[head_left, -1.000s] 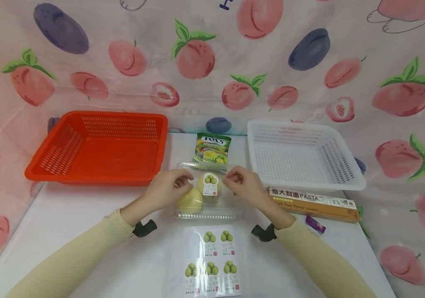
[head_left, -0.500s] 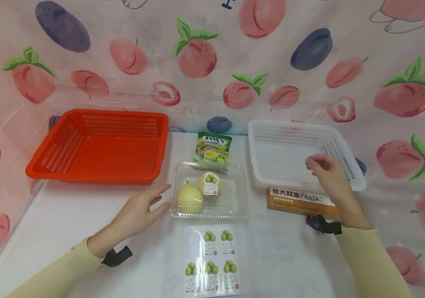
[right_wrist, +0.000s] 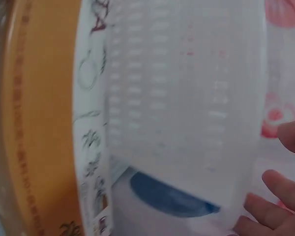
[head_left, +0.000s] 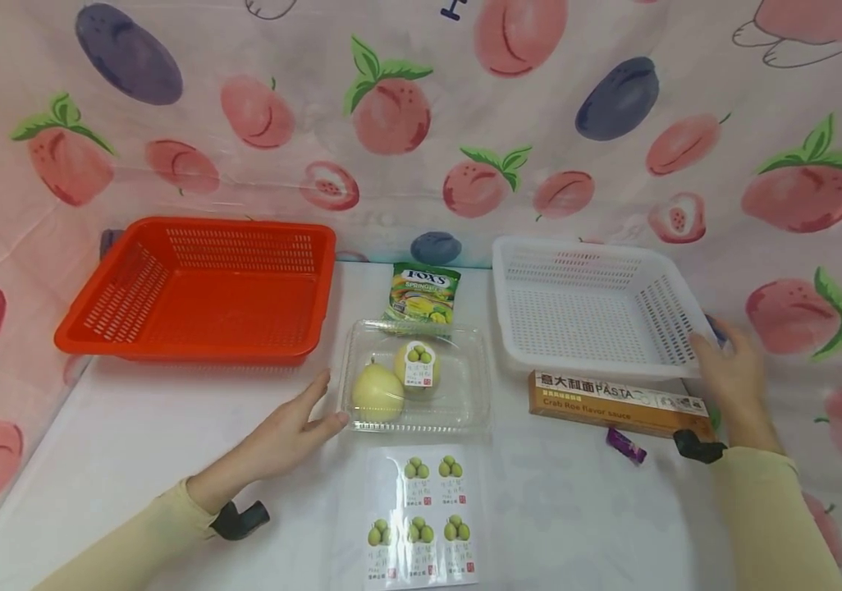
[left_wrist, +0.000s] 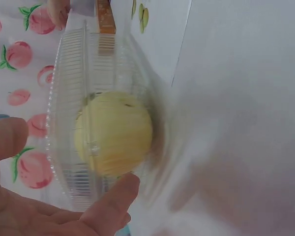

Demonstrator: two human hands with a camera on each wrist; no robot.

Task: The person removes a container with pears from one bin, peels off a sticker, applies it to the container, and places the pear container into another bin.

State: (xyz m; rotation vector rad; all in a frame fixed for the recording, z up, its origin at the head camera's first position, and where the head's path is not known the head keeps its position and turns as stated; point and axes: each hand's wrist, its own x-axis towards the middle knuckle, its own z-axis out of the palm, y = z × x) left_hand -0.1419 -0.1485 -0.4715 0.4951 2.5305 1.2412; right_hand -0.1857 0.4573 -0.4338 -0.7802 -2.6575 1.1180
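My left hand [head_left: 281, 439], fingers extended, is at the left side of a closed clear plastic clamshell box [head_left: 459, 386]. Whether it touches the box is hard to tell. Inside lie two yellow-green pears, the front-left one [head_left: 377, 396] seen large in the left wrist view; a pear sticker [head_left: 418, 366] shows over the other. Beyond the front-right corner of a white plastic basket [head_left: 576, 324] is my right hand [head_left: 737, 373], its fingers loosely bent by the rim [right_wrist: 253, 147]. Nothing shows in its grasp.
A sheet of pear stickers [head_left: 421, 519] lies before the box. A red basket [head_left: 236, 312] stands back left, a green FOX'S candy bag [head_left: 423, 295] behind the box. A pasta box [head_left: 613, 404] and a purple wrapped candy [head_left: 625, 446] lie before the white basket.
Both hands have left the clamshell lid. My left hand drew back to the box's left side; my right hand swept right, past the white basket's inside, to its right corner.
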